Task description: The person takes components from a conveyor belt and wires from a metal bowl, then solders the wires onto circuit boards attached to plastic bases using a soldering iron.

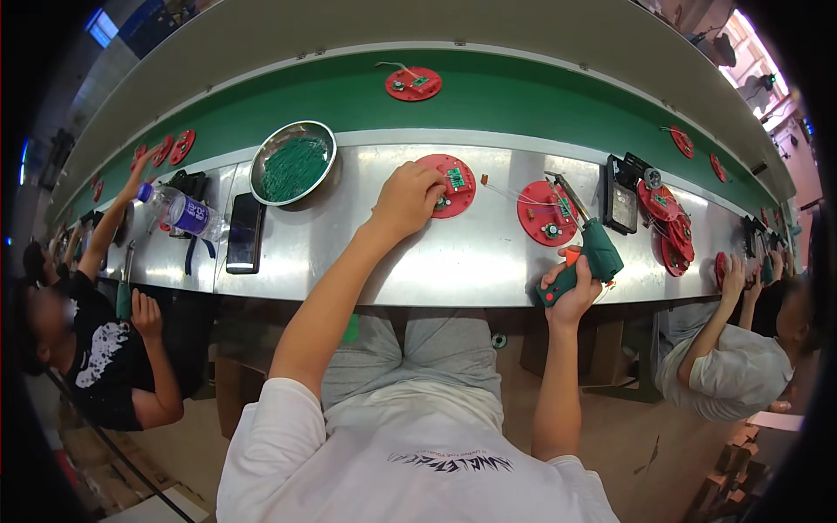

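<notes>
My left hand reaches forward over the steel bench and grips the left edge of a red round disc that carries a small green circuit board. My right hand holds a green soldering gun by its handle near the bench's front edge, its metal tip pointing up over a second red disc with thin wires. The two discs lie side by side, apart from each other.
A steel bowl of green parts, a dark phone and a plastic bottle lie to the left. Stacked red discs and a black box sit to the right. Another red disc rides the green conveyor. Seated people work on both sides.
</notes>
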### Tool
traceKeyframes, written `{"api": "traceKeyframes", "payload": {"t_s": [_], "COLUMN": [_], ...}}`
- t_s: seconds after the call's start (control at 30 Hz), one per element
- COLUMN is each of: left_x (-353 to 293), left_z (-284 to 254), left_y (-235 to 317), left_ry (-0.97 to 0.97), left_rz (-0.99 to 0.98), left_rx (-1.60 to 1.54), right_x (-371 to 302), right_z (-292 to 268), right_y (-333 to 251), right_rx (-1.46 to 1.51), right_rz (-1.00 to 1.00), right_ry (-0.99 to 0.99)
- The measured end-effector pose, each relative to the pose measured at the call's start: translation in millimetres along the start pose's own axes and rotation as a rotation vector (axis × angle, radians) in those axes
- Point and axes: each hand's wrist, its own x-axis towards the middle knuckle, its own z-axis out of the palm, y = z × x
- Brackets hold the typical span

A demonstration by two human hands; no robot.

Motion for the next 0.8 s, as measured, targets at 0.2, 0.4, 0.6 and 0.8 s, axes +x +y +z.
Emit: {"api": "traceKeyframes", "payload": {"t_s": [0.2, 0.4, 0.6, 0.8], "left_x": [-32.9, -56.5, -60.8, -14.7], "left_z": [-14.4, -30.9, -76.4, -129.5], "left_y": [-6.5, -8.5, 3.3, -97.5], "left_ry": [0.107, 0.070, 0.184, 0.294], "left_rz": [-0.058, -0.049, -0.099, -0.199], "left_rx": [-0.058, -0.149, -0.194, 0.445], "right_x": [0.2, 1.3, -4.0, -2.3], "right_z": [3.6, -12.6, 4.5, 5.4], "right_y": [4.4, 8.6, -3.5, -0.5], "right_rx": [-0.007, -0.043, -0.069, -0.090], "right_rz": [0.006, 0.056, 0.037, 0.056], "right_ry": [0.005, 0.074, 0.011, 0.014]}}
